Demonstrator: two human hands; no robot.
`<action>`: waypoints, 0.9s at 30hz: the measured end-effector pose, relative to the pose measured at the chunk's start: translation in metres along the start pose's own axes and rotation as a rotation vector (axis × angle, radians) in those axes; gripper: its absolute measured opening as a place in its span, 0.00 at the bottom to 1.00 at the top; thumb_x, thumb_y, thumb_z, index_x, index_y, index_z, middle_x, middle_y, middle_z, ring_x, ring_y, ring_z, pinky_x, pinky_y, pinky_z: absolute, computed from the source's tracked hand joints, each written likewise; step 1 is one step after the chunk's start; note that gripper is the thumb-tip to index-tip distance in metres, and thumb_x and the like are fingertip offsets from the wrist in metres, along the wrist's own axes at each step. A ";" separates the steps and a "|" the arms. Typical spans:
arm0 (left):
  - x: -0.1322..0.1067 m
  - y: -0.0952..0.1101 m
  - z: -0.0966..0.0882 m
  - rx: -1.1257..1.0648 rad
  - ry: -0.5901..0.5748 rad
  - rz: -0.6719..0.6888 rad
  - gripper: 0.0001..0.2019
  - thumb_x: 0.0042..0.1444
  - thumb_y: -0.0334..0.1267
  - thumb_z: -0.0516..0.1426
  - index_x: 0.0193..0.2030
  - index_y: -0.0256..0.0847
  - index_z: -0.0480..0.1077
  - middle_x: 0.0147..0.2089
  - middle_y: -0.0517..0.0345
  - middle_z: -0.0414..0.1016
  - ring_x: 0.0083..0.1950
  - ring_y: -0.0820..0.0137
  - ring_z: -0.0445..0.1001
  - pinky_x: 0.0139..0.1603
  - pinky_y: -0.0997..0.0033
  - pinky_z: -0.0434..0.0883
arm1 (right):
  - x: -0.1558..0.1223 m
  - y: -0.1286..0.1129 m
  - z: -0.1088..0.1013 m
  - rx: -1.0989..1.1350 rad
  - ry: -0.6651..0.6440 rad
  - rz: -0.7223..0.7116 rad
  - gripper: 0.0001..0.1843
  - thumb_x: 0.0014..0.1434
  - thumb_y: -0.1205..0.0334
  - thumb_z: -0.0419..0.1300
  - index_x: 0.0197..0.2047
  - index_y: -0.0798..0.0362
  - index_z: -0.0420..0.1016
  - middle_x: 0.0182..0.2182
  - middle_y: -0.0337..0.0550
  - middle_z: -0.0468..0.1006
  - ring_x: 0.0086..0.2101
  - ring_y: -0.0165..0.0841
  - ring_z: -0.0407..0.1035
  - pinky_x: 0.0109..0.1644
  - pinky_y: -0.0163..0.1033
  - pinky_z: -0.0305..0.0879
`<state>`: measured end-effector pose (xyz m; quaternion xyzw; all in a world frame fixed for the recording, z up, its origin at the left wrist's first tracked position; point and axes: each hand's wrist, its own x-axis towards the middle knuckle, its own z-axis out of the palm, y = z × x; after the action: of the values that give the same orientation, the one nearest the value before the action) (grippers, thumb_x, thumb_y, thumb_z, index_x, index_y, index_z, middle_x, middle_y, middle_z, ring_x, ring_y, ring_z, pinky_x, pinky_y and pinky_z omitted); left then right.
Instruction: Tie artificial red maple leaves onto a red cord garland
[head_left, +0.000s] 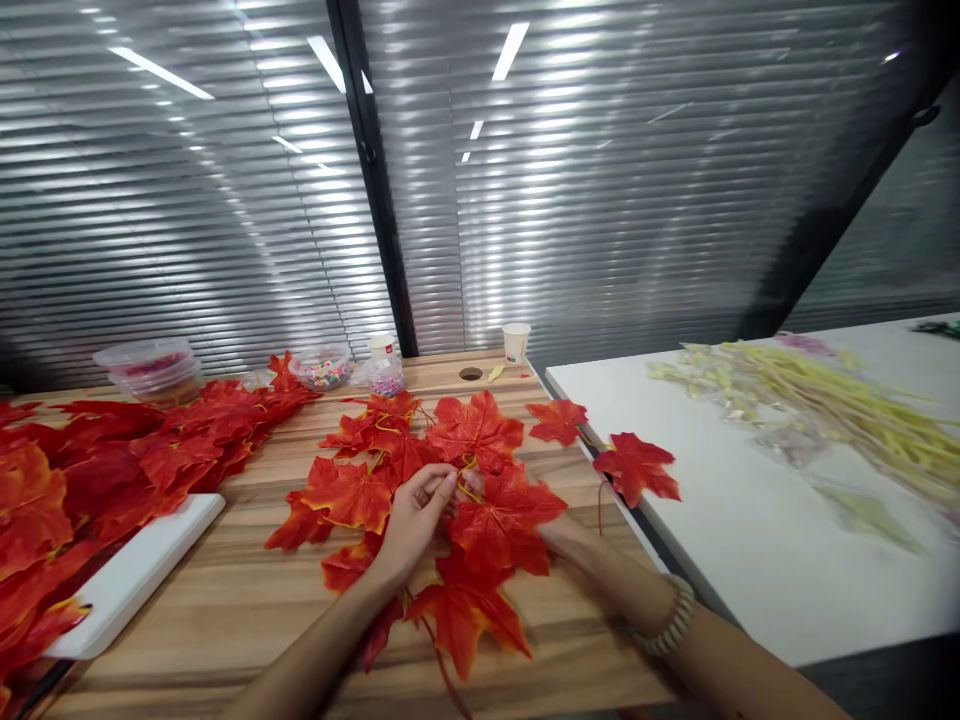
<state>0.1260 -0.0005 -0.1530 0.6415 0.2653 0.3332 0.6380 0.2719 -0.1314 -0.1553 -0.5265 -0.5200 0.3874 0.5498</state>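
Note:
A garland of red and orange artificial maple leaves [480, 435] lies spread on the wooden table [247, 590]. My left hand [416, 520] rests over the middle of it, fingers pinched on a thin yellow stem among the leaves. My right hand [559, 535] is mostly hidden under a large red leaf [504, 520]; only the wrist, with a beaded bracelet [670, 625], shows. Its fingers cannot be seen. Two leaves [636, 465] of the strand trail onto the white table to the right.
A big heap of red leaves [97, 470] covers the table's left, partly over a white board [139, 570]. Bead containers [324, 368], stacked plastic tubs [154, 368] and a paper cup [516, 342] stand at the back. Yellow-green artificial stems [825, 405] lie on the white table [750, 540].

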 end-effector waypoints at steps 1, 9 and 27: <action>0.000 -0.001 0.000 -0.011 -0.017 0.004 0.11 0.47 0.44 0.58 0.32 0.37 0.68 0.23 0.62 0.72 0.24 0.75 0.68 0.25 0.79 0.64 | -0.001 0.001 -0.002 -0.002 -0.007 0.000 0.13 0.55 0.57 0.53 0.38 0.51 0.75 0.48 0.44 0.69 0.52 0.32 0.59 0.54 0.36 0.55; 0.001 -0.006 0.000 -0.055 -0.080 0.003 0.10 0.47 0.42 0.59 0.28 0.38 0.64 0.21 0.63 0.71 0.22 0.75 0.68 0.26 0.77 0.66 | 0.004 0.010 0.003 -0.002 -0.028 0.003 0.17 0.58 0.54 0.47 0.39 0.53 0.74 0.46 0.44 0.70 0.51 0.30 0.60 0.52 0.34 0.57; 0.000 -0.003 0.001 -0.040 -0.109 0.101 0.11 0.50 0.42 0.56 0.27 0.38 0.62 0.21 0.62 0.70 0.20 0.74 0.69 0.24 0.74 0.67 | -0.003 0.025 -0.009 0.039 0.005 -0.045 0.16 0.57 0.52 0.53 0.45 0.49 0.71 0.43 0.44 0.73 0.46 0.36 0.65 0.51 0.43 0.61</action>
<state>0.1271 -0.0012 -0.1559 0.6585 0.1906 0.3348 0.6464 0.2827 -0.1324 -0.1791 -0.5049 -0.5228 0.3837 0.5697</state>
